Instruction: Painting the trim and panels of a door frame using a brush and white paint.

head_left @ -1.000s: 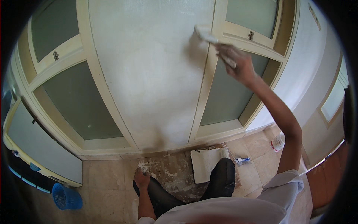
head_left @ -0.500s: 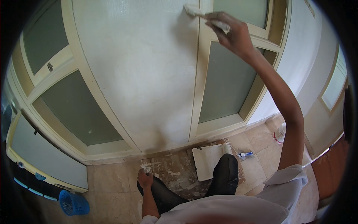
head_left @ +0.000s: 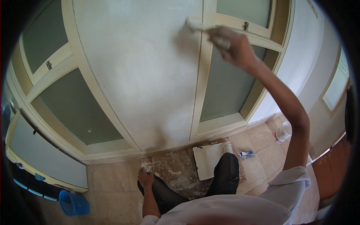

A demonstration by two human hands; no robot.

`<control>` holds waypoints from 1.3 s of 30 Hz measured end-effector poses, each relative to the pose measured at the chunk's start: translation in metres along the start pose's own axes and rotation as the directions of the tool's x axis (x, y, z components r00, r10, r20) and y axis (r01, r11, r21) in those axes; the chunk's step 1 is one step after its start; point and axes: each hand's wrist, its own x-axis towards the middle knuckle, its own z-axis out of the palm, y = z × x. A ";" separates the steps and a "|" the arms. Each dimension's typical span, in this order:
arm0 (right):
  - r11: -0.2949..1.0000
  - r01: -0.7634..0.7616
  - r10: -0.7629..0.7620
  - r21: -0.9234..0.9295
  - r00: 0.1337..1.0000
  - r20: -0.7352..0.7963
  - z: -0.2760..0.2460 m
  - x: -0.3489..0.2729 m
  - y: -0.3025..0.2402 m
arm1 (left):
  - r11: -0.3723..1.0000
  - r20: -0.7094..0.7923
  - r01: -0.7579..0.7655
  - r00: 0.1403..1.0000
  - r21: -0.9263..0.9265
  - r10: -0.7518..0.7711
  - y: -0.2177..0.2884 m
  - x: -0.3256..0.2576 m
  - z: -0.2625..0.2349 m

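Note:
My right hand is raised high and grips a paintbrush by its handle; the hand is smeared by motion. The brush's pale bristles are at the right part of the white wall panel, close to the cream window frame. Low on the left, my left hand rests by my left knee with its fingers curled. Something small and whitish shows at its fingertips, too small to name. Between my legs and the wall sits a paint tray with white paint, partly hidden by my right knee.
Under the tray lies a paint-spattered brown board. A blue-handled tool and a white bucket are on the tiled floor at right. At left stand a blue basket and a pale cabinet. Framed glass panes flank the panel.
My right hand and the paintbrush have moved a little down along the right edge of the wall panel. My left hand has stayed by the knee.

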 end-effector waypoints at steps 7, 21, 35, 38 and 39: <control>0.985 0.155 -0.153 -0.077 0.988 0.039 -0.019 0.021 -0.007 | 1.000 0.057 0.028 0.998 0.002 -0.028 0.005 -0.004 -0.011; 0.970 -0.156 -0.010 0.187 0.743 0.669 0.033 -0.077 -0.027 | 0.998 0.115 0.055 0.992 0.019 -0.056 0.006 -0.007 -0.014; 0.957 0.253 -0.187 -0.143 0.912 0.365 0.060 -0.103 -0.041 | 0.999 0.078 0.040 0.996 -0.004 -0.039 0.007 0.000 -0.004; 0.947 0.321 -0.296 -0.009 0.883 0.364 0.086 -0.139 -0.071 | 1.000 0.071 0.027 0.997 0.008 -0.028 0.004 0.000 0.000; 0.939 0.335 -0.341 0.079 0.876 0.342 0.091 -0.142 -0.077 | 1.000 0.043 0.016 0.999 0.018 -0.017 0.002 -0.001 0.002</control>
